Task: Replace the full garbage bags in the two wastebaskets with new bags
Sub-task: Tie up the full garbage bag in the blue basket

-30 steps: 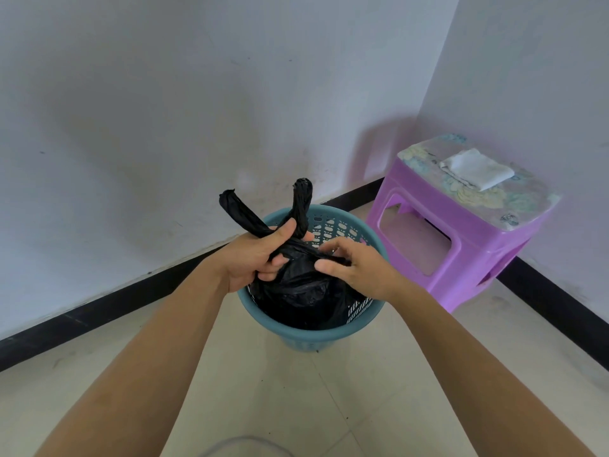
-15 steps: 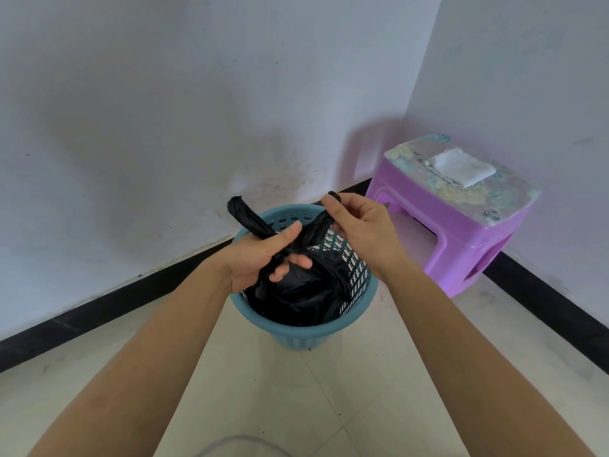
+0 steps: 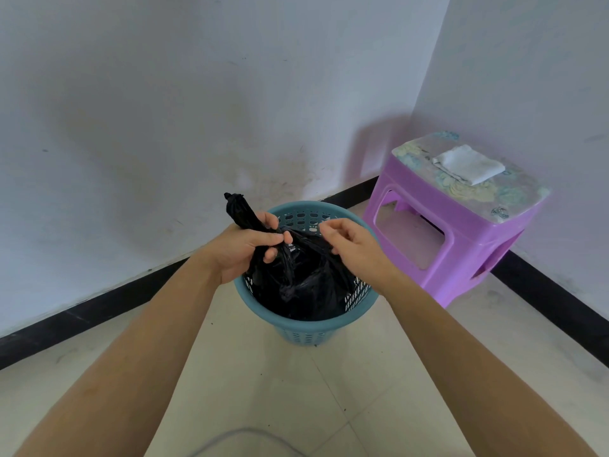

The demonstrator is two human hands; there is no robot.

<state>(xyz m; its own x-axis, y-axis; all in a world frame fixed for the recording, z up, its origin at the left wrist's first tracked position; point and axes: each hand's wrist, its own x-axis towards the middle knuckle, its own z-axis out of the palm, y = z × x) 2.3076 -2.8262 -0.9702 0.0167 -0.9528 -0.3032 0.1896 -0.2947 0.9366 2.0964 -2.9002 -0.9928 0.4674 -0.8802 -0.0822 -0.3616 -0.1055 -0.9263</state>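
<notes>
Head | left grip (image 3: pixel 250 249) holding garbage bag (image 3: pixel 306 285) neck over wastebasket (image 3: pixel 306 331) | right grip (image 3: pixel 352 245) pinching bag

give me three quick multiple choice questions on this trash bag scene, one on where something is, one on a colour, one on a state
1. Where does the folded white cloth lie?
A. on the purple stool
B. in the wastebasket
C. on the floor

2. What colour is the wastebasket?
A. red
B. blue-green
C. yellow

3. What is the state of the black garbage bag?
A. lying flat on the floor
B. lifted clear of the basket
C. sitting in the basket with its top gathered

Answers:
1. A, the cloth rests on the flowered top of the purple stool.
2. B, its rim and perforated wall are blue-green.
3. C, the left hand grips the bag's bunched neck and the right hand pinches its top, while its bulk fills the basket.
</notes>
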